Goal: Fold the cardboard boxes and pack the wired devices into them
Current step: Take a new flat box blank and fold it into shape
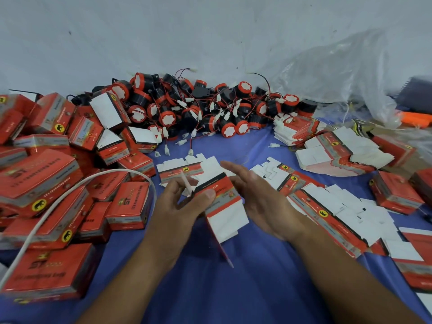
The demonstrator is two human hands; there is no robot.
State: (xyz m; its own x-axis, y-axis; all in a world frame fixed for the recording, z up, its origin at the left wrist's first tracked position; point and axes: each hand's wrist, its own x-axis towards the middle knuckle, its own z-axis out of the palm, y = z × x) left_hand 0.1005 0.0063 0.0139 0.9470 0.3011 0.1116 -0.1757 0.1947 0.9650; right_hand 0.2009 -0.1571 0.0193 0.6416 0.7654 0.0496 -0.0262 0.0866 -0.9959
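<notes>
Hands, two, over the middle of the blue-covered surface.

Left hand: grips one half-folded box, thumb pressed on its red printed face, fingers curled behind it. The box is tilted, its white flaps hanging open toward the person.

Right hand: fingers straight and relaxed, palm turned to the box's right side, just beside it, holding nothing.

Wired devices: one heap at the back against the wall, black and red drums with red and black leads and white plugs. Several dozen, too tangled to count exactly.

Folded boxes: one heap to the left, well over a dozen. At least two larger cartons among them.

Flat box blanks: one loose spread to the right, one stack behind it, and one single blank just beyond the hands.

White cable: one, arching over the left heap.

Clear plastic bag: one, back right.
</notes>
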